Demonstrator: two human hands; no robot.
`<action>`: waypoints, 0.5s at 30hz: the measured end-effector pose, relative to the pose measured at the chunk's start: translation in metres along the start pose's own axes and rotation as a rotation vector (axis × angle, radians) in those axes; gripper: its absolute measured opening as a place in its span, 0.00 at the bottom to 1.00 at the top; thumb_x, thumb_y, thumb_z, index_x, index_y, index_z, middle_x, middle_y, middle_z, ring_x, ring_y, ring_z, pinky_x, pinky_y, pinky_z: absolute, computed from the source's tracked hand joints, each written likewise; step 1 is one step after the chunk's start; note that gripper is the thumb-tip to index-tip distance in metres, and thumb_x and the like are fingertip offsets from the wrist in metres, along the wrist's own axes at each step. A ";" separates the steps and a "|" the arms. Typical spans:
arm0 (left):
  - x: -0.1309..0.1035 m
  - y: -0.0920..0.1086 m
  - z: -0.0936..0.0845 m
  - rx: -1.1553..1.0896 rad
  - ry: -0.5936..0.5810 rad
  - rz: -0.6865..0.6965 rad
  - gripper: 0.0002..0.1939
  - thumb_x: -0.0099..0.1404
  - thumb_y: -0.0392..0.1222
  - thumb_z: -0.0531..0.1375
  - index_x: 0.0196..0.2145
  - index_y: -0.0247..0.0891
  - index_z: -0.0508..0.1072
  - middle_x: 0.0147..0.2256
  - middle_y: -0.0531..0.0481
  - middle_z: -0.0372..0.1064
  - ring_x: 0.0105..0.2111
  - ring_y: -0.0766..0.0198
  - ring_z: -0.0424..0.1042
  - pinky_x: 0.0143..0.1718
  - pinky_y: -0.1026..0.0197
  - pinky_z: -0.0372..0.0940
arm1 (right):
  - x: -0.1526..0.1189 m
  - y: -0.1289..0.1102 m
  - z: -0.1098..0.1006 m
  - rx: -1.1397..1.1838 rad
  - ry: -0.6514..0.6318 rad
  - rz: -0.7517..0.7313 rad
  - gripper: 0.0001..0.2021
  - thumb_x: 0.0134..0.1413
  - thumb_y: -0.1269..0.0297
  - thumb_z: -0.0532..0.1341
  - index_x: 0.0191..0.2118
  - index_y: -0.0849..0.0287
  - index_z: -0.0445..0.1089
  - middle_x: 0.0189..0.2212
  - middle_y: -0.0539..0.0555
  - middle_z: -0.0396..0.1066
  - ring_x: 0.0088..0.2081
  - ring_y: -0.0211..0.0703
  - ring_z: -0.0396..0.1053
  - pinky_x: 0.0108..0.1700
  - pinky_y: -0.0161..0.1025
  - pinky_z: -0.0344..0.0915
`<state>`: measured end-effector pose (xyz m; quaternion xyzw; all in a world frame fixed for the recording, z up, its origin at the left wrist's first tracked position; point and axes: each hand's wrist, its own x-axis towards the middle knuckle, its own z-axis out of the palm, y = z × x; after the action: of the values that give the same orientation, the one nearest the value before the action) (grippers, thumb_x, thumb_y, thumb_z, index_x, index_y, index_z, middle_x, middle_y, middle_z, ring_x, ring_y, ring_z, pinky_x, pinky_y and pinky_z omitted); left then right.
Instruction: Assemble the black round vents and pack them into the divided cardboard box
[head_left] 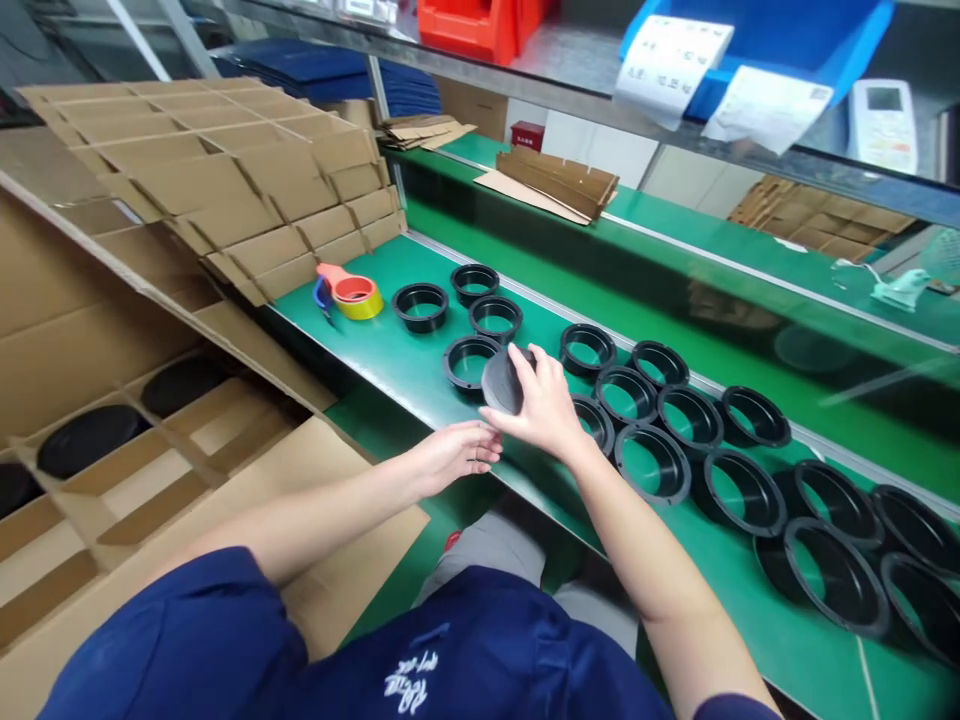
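The right hand (541, 405) is holding a black ring (502, 382) above the worktop (390, 355), fingers wrapped around its rim; the left hand (450, 455) is hovering just below, fingers loosely open. Gripping by the rim is keeping it steady.

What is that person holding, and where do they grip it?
The right hand holds a black ring by its rim, tilted on edge over the green table. The left hand, below it, holds nothing.
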<state>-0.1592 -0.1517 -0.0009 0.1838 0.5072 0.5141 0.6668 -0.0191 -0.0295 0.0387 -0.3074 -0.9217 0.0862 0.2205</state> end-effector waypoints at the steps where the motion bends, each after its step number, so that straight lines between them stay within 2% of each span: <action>1: -0.005 0.002 -0.009 -0.005 0.018 0.004 0.10 0.57 0.40 0.70 0.35 0.34 0.76 0.34 0.48 0.72 0.33 0.64 0.72 0.35 0.64 0.66 | 0.021 -0.009 0.008 -0.021 -0.028 0.012 0.51 0.51 0.39 0.68 0.73 0.62 0.51 0.69 0.71 0.47 0.67 0.69 0.50 0.66 0.60 0.55; 4: -0.024 0.005 -0.032 -0.015 0.049 0.008 0.12 0.54 0.41 0.71 0.34 0.33 0.76 0.34 0.47 0.73 0.33 0.64 0.72 0.35 0.64 0.66 | 0.069 -0.031 0.032 -0.091 -0.073 0.055 0.51 0.52 0.38 0.67 0.73 0.62 0.51 0.69 0.72 0.49 0.66 0.70 0.52 0.66 0.60 0.53; 6: -0.038 0.007 -0.046 -0.034 0.072 0.019 0.14 0.52 0.42 0.72 0.35 0.34 0.77 0.35 0.47 0.73 0.34 0.64 0.72 0.36 0.64 0.66 | 0.080 -0.039 0.048 -0.139 -0.100 0.063 0.51 0.52 0.37 0.66 0.73 0.63 0.52 0.69 0.73 0.48 0.67 0.71 0.51 0.67 0.61 0.51; 9: -0.054 0.010 -0.068 -0.052 0.121 0.034 0.16 0.50 0.43 0.74 0.35 0.35 0.77 0.35 0.47 0.73 0.35 0.64 0.72 0.37 0.64 0.66 | 0.070 -0.041 0.066 -0.176 -0.165 0.062 0.50 0.56 0.34 0.61 0.73 0.64 0.51 0.70 0.75 0.47 0.68 0.73 0.50 0.67 0.65 0.49; 11: -0.061 0.013 -0.082 -0.039 0.144 0.021 0.17 0.50 0.44 0.74 0.35 0.35 0.78 0.35 0.47 0.74 0.35 0.64 0.72 0.37 0.64 0.66 | 0.056 -0.042 0.069 -0.194 -0.209 0.063 0.50 0.59 0.32 0.57 0.74 0.64 0.47 0.72 0.75 0.43 0.70 0.73 0.47 0.67 0.67 0.46; 13: -0.065 0.015 -0.094 -0.015 0.149 0.000 0.18 0.49 0.45 0.75 0.35 0.35 0.78 0.36 0.47 0.74 0.35 0.64 0.72 0.38 0.64 0.66 | 0.047 -0.045 0.061 -0.211 -0.274 0.065 0.49 0.62 0.33 0.54 0.75 0.64 0.44 0.73 0.74 0.39 0.72 0.73 0.43 0.69 0.69 0.42; 15: -0.070 0.018 -0.102 0.007 0.146 -0.012 0.19 0.48 0.47 0.76 0.35 0.36 0.78 0.36 0.47 0.74 0.36 0.64 0.72 0.39 0.63 0.66 | 0.045 -0.050 0.043 -0.203 -0.298 0.022 0.45 0.67 0.35 0.49 0.76 0.65 0.42 0.74 0.72 0.35 0.74 0.69 0.37 0.70 0.68 0.39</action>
<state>-0.2531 -0.2337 0.0045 0.1450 0.5574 0.5203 0.6306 -0.0978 -0.0435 0.0311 -0.3220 -0.9447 0.0396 0.0485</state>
